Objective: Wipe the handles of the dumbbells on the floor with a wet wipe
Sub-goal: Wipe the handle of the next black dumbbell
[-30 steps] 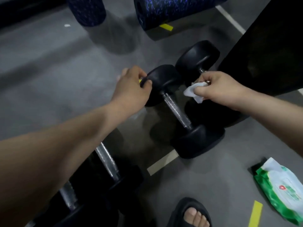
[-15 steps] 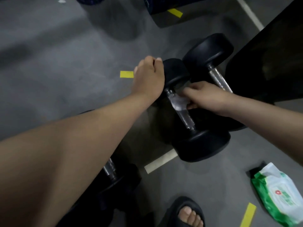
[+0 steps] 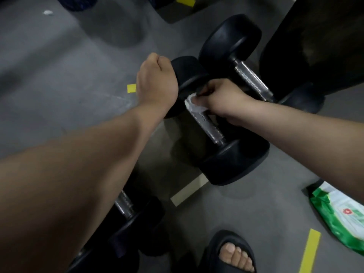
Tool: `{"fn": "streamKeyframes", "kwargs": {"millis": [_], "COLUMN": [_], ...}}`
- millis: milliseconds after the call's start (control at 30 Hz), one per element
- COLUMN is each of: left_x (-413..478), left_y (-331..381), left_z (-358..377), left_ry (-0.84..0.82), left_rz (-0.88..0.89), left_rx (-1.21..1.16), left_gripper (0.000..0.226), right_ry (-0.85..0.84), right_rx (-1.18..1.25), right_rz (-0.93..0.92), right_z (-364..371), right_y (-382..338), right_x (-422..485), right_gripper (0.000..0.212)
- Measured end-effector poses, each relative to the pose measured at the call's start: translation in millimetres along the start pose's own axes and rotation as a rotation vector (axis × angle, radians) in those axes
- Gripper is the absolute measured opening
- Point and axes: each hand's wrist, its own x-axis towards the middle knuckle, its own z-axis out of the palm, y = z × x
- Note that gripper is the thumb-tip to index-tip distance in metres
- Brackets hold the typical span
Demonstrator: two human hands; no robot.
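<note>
A black dumbbell (image 3: 234,162) lies on the grey floor in the middle, its knurled metal handle (image 3: 208,126) running toward me. My right hand (image 3: 222,99) grips the far end of that handle with a white wet wipe (image 3: 192,105) wrapped under the fingers. My left hand (image 3: 156,81) holds the dumbbell's far head (image 3: 188,75), fingers curled over its top. A second dumbbell (image 3: 230,42) lies just beyond, its handle (image 3: 253,80) bare. More dumbbells (image 3: 126,209) lie under my left forearm, mostly hidden.
A green and white wipe packet (image 3: 342,211) lies on the floor at the right edge. My foot in a black slipper (image 3: 230,251) stands at the bottom. A dark bulky object (image 3: 319,36) fills the upper right. Yellow tape strips (image 3: 310,251) and a white line (image 3: 189,191) mark the floor.
My right hand moved off the second dumbbell's handle with the wipe and closed round the near dumbbell's handle. My left hand shifted further over the dumbbell's head.
</note>
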Motion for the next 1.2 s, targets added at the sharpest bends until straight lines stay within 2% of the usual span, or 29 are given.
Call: {"fn": "streamKeyframes", "kwargs": {"millis": [67,233,400,567,667,800,900,967,1067,1200], "left_x": [-1.4,-3.3,-4.5,-3.9,-3.6,-4.4,-5.2,-5.0,-5.1,-5.7], "left_y": [-0.2,0.8,0.8,1.0,0.2,-1.0,0.4,0.4,0.7,3.5], "left_z": [-1.2,-2.9,-2.6,-1.3,-0.9,-0.4,-1.5,-1.6,-1.6,-3.1], "left_ry": [0.012,0.045,0.042,0.047,0.058,0.044,0.033,0.036,0.034,0.026], "left_rz": [-0.002,0.012,0.018,0.006,0.009,0.016,-0.002,-0.005,-0.002,-0.03], "left_rx": [-0.002,0.047,0.045,0.044,0.038,0.0,0.003,0.003,0.002,0.015], "left_gripper": [0.034,0.025,0.028,0.025,0.025,0.03,0.032,0.027,0.027,0.03], "right_ry": [-0.013,-0.149,-0.151,-0.339,-0.357,-0.314,-0.446,-0.483,-0.368,-0.135], "right_rx": [0.099,0.046,0.181,0.084,0.166,0.22,0.203,0.105,0.069,0.198], "right_rz": [0.039,0.116,0.167,0.205,0.245,0.253,0.258,0.264,0.234,0.133], "right_z": [1.7,-12.0,-2.2,-20.3,-17.7,-7.7,-18.4,-26.2,-21.4,-3.7], "right_y": [-3.1,-1.9,-11.4,-0.3,-1.3,-6.9,-5.1,-0.3,-3.1,-6.6], "right_x": [3.1,-4.3,2.0,-1.3,-1.2,2.3,0.8,1.8,-0.1,2.6], "right_gripper": [0.021,0.023,0.012,0.012,0.01,0.03,0.014,0.013,0.008,0.021]}}
